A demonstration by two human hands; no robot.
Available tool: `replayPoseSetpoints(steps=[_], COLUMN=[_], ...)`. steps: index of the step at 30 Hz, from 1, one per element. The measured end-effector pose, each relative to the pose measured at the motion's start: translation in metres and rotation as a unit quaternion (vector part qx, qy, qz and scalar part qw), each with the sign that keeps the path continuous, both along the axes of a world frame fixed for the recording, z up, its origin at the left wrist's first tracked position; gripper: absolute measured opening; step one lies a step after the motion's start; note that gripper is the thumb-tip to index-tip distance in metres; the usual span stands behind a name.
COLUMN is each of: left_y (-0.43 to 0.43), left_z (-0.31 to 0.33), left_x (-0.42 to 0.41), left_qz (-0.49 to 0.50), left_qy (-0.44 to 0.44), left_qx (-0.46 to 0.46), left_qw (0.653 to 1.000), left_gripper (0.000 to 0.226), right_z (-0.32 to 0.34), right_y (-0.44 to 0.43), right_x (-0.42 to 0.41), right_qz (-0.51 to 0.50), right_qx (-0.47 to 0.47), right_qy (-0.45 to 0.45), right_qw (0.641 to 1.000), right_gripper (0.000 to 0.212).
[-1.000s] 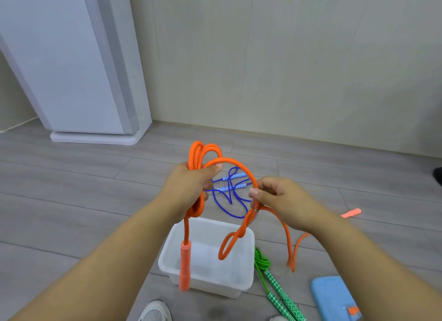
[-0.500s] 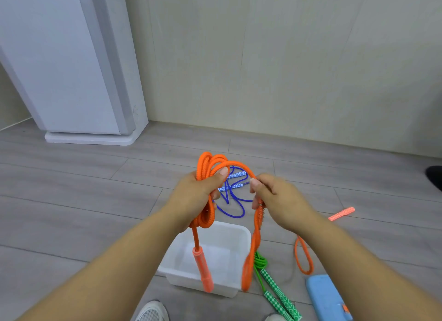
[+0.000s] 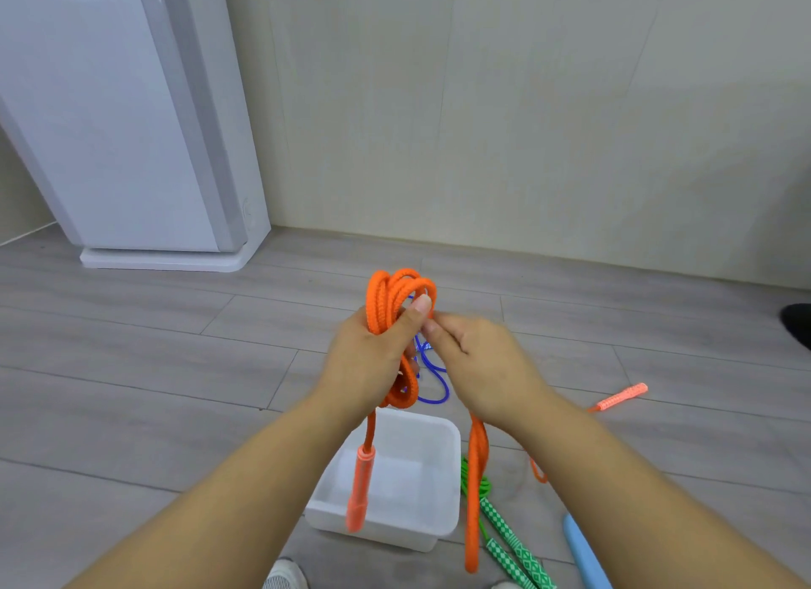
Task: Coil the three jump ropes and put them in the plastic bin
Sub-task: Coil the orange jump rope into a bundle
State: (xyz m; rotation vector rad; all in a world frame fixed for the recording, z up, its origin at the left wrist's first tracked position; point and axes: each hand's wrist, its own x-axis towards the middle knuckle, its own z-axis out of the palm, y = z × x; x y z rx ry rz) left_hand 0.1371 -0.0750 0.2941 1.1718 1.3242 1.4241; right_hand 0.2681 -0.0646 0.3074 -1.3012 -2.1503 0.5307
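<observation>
Three ropes in view, none in the bin yet. Orange rope (image 3: pixel 386 294) is the one in work: several turns are bunched upright in the left hand (image 3: pixel 368 360), fingers wrapped round the bundle and thumb pressed across the top turns. One handle (image 3: pixel 360 487) hangs from that bundle above the open plastic bin (image 3: pixel 386 538); contact with the bin cannot be told. Right hand (image 3: pixel 482 364) is close against the left, fingertips pinching a strand of the same rope just beside the left thumb. Below it a long doubled loop (image 3: pixel 476 479) drops past the bin's right side toward the floor. Short pieces of slack show on the floor, leading to the second handle (image 3: pixel 623 397), which lies well apart to the right. Blue rope (image 3: pixel 439 391) lies loose on the floor beyond the bin, partly hidden behind the hands. Green rope (image 3: pixel 509 540) lies just right of the bin, cord bunched, handles side by side; whether it is properly coiled is hard to say. Judgement: the step in hand is winding the first rope, probably past the middle of its length, with the whole task early. Next move calls for laying the pinched strand under the left thumb as another turn. The right hand then slides down the slack to draw up the next length, turns kept even so the bundle does not spring apart. The far handle will likely drag over the floor as slack comes in.
</observation>
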Motion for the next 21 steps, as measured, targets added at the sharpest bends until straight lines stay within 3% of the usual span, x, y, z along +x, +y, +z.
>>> replayPoseSetpoints(steps=[7,12,17,21], left_y=[0.002,0.004,0.008,0.009], left_z=[0.000,-0.002,0.007,0.013], left_x=[-0.002,-0.004,-0.014,-0.026], left_qz=[0.067,0.123,0.054,-0.015], left_qy=[-0.042,-0.028,-0.241,-0.347], left_qx=[0.001,0.012,0.009,0.001], left_qw=[0.997,0.992,0.969,0.938], left_gripper=[0.018,0.020,0.021,0.024], right_z=[0.005,0.002,-0.008,-0.013], right_y=[-0.006,-0.009,-0.003,-0.001], right_x=[-0.015,-0.017,0.004,0.023], right_qz=[0.052,0.080,0.069,0.077], right_qx=[-0.036,-0.086,-0.091,-0.069], right_qy=[-0.112,-0.044,0.021,-0.001], right_qw=[0.992,0.992,0.993,0.995], right_gripper=[0.015,0.033,0.053,0.038])
